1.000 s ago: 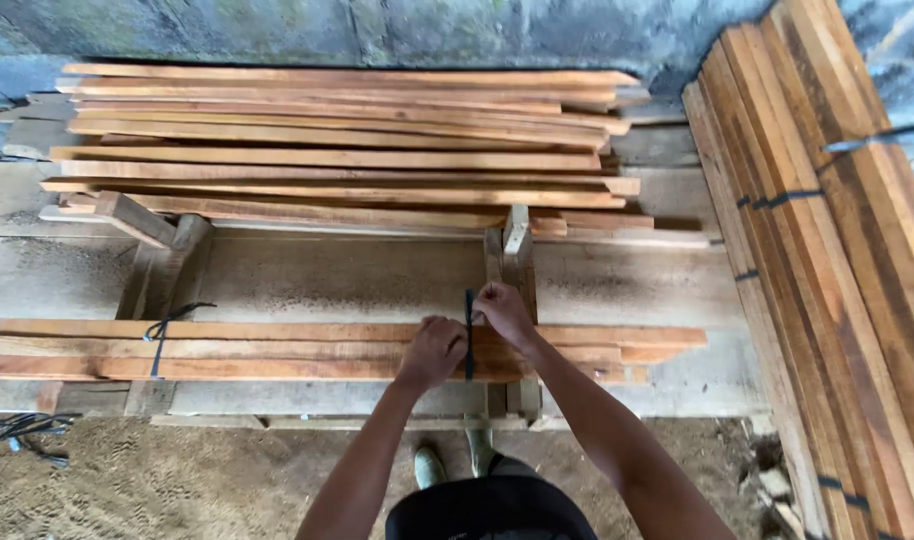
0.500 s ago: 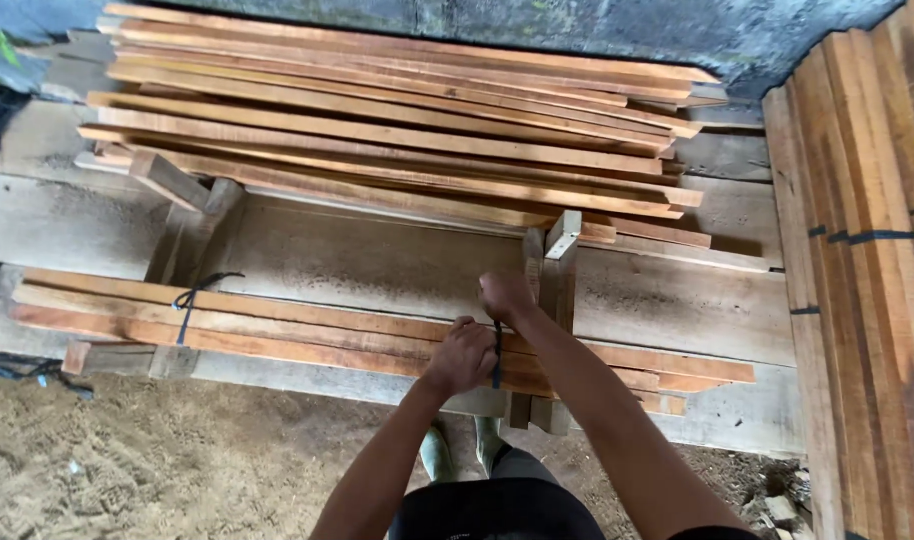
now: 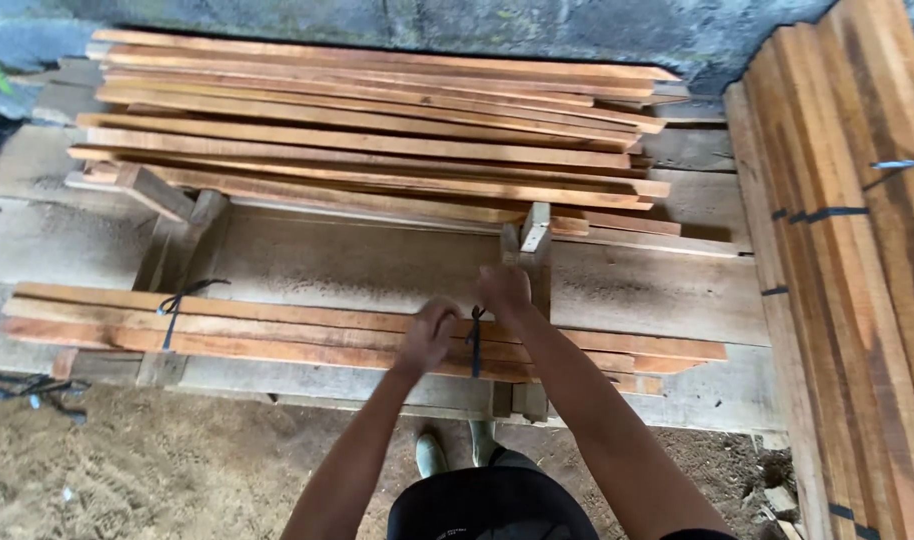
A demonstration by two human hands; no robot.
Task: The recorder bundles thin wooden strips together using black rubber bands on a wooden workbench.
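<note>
Both hands are now drawn slightly apart along the dark cord, where half a second ago they were bunched together over it. Only the head view is given. The left hand is blurred, so its grip cannot be told. The right hand is closed with fingers pressed together, apparently pinching the cord's upper end. The cord is wrapped round the near bundle of planks, which lies on the table in front of a loose stack of planks. A second tie sits toward the bundle's left end. If the cord slips through the fingers, the knot may be left slack and the planks could slide apart.
</note>
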